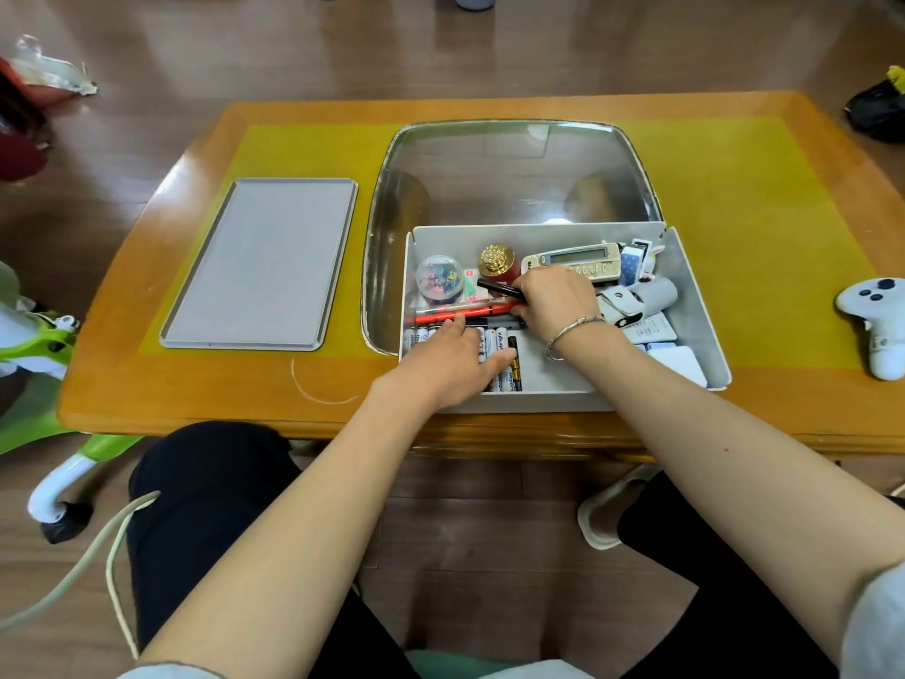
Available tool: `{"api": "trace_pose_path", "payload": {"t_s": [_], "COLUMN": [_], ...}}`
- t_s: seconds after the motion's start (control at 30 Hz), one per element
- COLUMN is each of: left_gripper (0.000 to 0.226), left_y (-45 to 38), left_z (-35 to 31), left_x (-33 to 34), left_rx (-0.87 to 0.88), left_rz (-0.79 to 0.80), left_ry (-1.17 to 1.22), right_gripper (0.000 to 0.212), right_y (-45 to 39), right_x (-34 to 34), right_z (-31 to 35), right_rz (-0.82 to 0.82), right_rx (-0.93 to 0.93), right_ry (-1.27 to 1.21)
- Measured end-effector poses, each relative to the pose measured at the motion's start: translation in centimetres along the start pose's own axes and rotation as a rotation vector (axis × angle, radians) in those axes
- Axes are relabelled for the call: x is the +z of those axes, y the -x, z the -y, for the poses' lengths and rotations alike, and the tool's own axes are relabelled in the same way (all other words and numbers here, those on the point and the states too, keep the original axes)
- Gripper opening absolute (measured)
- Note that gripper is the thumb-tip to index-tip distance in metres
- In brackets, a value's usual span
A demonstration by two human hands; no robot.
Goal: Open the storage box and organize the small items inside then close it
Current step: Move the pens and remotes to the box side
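Note:
The white storage box [695,296] stands open near the table's front edge, full of small items. Its grey lid [264,262] lies flat on the table to the left. Inside, my left hand [450,365] lies flat with straight fingers on a row of batteries [504,355] at the box's front left. My right hand [553,296] grips a black pen [499,288] above red pens [465,311]. Farther back sit a clear dome of coloured clips [439,279], a gold-topped stamp [497,262] and a cream calculator [573,259]. White gadgets [646,306] fill the right side.
A shiny metal tray [514,174] lies under and behind the box on the yellow mat [759,198]. A white game controller [876,316] sits at the table's right edge. A green and white toy [44,345] stands on the floor at left.

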State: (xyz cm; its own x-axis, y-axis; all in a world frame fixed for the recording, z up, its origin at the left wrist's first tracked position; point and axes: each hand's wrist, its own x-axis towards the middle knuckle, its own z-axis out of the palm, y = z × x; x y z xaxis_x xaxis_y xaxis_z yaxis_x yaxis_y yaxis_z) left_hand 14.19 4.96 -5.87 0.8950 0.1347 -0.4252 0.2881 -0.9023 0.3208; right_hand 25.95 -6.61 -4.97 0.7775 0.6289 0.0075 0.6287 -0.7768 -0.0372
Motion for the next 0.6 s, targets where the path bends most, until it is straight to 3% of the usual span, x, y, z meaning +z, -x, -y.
{"api": "trace_pose_path", "payload": {"t_s": [0.53,0.6], "left_gripper": [0.079,0.067], "left_y": [0.0,0.4], "left_z": [-0.2,-0.4], "left_x": [-0.2,-0.2], "left_rx": [-0.048,-0.011], "left_rz": [0.04,-0.094], "left_ry": [0.014,0.049], "right_gripper": [0.029,0.032], "right_y": [1.2,1.6], "right_x": [-0.9,-1.4], "right_z": [-1.0,-1.3], "right_rz": [0.031,0.051], "right_rx": [-0.005,-0.063], "right_ry": [-0.147,-0.198]}}
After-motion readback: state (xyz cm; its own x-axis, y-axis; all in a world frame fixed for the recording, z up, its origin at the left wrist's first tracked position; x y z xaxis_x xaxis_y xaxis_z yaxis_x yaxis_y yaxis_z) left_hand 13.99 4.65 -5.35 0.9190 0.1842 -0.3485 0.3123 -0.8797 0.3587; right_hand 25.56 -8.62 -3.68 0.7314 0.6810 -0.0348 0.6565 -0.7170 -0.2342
